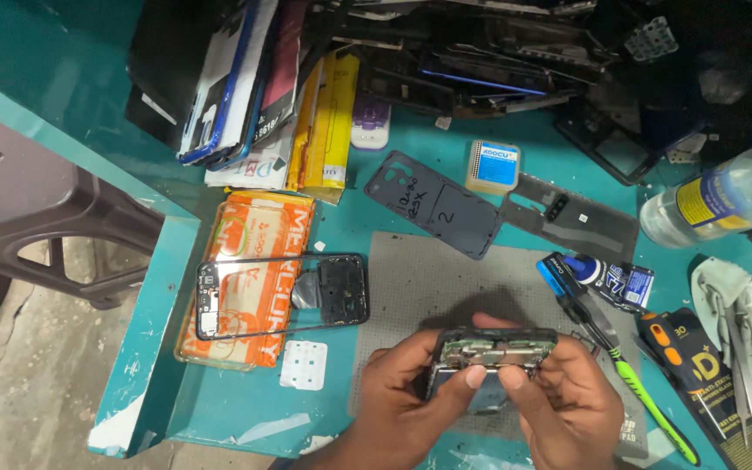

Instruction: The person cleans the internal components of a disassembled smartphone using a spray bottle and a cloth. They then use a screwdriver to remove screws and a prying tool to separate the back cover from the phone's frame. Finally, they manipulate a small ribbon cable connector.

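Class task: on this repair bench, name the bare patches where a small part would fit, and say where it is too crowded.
Free: the grey mat above both hands, left hand and right hand, which grip an opened phone; also teal bench left of the left hand, below the orange packet. Crowded: the parts pile at the back and the tools on the right.

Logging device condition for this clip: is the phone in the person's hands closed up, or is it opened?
Opened. The phone, gripped by left hand and right hand, shows bare internal parts along its top edge, with no cover over them.
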